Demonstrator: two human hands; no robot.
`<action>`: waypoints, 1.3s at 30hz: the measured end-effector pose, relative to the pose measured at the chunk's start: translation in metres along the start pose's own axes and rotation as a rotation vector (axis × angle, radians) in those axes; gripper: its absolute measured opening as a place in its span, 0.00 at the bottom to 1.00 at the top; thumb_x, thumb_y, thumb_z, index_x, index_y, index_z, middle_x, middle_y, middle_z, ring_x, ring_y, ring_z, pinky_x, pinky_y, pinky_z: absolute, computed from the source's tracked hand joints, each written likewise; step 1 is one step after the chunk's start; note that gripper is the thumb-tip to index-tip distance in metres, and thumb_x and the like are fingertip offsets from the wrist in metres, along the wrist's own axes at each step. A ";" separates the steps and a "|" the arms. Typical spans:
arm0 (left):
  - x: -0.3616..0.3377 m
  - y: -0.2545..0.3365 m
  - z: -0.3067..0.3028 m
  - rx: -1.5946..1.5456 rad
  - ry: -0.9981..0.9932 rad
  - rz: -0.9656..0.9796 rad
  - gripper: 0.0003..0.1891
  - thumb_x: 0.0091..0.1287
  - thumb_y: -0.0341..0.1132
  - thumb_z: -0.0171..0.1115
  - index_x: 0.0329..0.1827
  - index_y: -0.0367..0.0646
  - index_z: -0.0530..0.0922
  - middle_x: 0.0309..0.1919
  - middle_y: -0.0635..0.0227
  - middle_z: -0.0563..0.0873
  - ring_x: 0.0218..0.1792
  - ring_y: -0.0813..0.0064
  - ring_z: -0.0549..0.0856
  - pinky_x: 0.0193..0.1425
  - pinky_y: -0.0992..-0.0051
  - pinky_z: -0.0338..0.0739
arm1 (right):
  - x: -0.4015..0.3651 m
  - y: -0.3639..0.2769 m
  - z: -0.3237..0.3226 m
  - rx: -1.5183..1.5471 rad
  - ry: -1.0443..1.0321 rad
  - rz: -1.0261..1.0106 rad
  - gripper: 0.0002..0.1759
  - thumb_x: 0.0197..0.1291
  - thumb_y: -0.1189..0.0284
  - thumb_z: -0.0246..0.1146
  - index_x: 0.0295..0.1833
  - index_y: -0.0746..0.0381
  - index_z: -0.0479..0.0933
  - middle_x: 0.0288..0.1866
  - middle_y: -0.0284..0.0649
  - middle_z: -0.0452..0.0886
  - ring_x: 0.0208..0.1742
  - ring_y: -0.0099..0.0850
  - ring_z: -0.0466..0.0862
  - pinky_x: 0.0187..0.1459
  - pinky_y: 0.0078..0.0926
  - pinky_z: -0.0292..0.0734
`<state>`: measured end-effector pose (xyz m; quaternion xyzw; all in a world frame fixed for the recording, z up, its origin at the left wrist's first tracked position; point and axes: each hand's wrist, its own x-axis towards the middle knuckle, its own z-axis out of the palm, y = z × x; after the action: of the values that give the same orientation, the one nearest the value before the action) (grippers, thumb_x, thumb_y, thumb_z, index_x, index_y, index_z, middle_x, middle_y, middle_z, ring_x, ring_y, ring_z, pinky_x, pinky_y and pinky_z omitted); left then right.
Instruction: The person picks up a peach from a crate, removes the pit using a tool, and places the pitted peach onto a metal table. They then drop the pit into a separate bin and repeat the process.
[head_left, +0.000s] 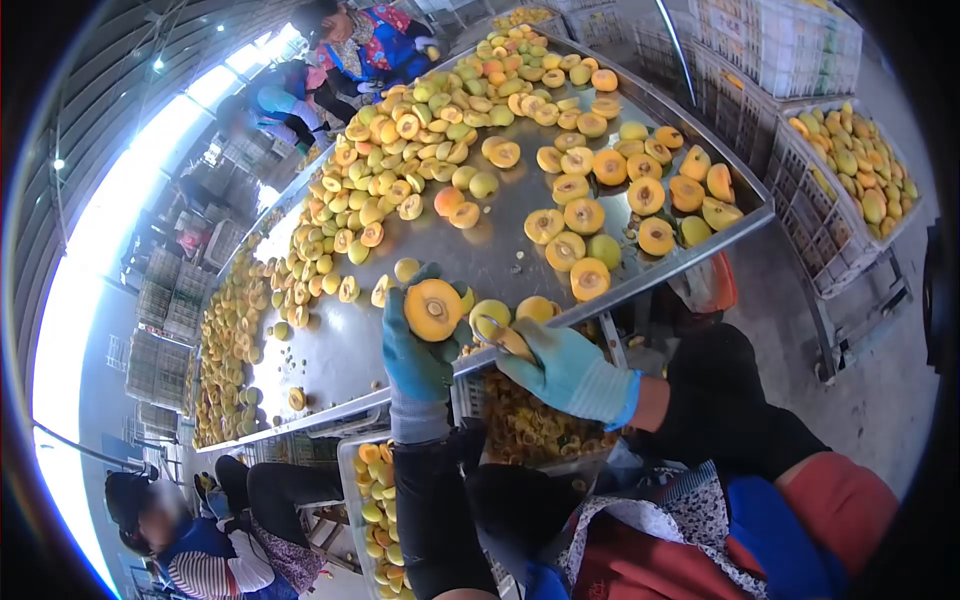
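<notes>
My left hand (415, 345), in a teal glove, holds a halved yellow fruit (433, 309) with its cut face and brown pit showing. Just right of it, my right hand (560, 368), gloved too, is closed round a small tool with a wooden handle (514, 343) and a curved metal end. That metal end is beside a greenish fruit (490, 317) near the table's front edge. Both hands are over the near rim of the metal table (690, 262). More halves with pits (590, 278) lie to the right of my hands.
A long heap of fruit (400, 150) runs along the table. Below it stand a bin of scraps (540, 415) and a crate of fruit (375, 510). Stacked crates (820, 215) are at the right. People work at the far side and a seated person (220, 550) is lower left.
</notes>
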<state>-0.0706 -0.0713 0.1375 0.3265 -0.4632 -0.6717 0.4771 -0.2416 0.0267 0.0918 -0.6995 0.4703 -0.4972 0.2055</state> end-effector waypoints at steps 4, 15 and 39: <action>-0.023 -0.016 0.023 0.032 0.041 0.100 0.29 0.77 0.52 0.43 0.61 0.31 0.73 0.54 0.53 0.81 0.50 0.63 0.84 0.57 0.65 0.81 | 0.008 -0.007 0.006 -0.018 -0.030 0.107 0.21 0.68 0.56 0.58 0.51 0.62 0.70 0.31 0.52 0.80 0.32 0.53 0.82 0.33 0.48 0.77; -0.040 -0.031 0.041 0.332 0.168 0.360 0.28 0.78 0.49 0.41 0.56 0.28 0.76 0.46 0.52 0.85 0.47 0.63 0.85 0.54 0.68 0.80 | -0.002 0.009 0.021 0.018 -0.061 0.038 0.20 0.67 0.58 0.59 0.50 0.66 0.72 0.32 0.54 0.81 0.35 0.53 0.83 0.36 0.46 0.77; -0.109 -0.041 0.007 0.569 0.303 0.289 0.27 0.77 0.49 0.41 0.51 0.30 0.79 0.39 0.57 0.86 0.40 0.70 0.85 0.47 0.72 0.81 | -0.048 -0.028 0.035 0.228 -0.253 0.109 0.17 0.66 0.62 0.60 0.50 0.65 0.73 0.35 0.57 0.82 0.39 0.56 0.83 0.40 0.49 0.78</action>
<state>-0.0547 0.0380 0.1018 0.4732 -0.5972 -0.3854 0.5205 -0.2010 0.0753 0.0744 -0.7020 0.4186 -0.4434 0.3678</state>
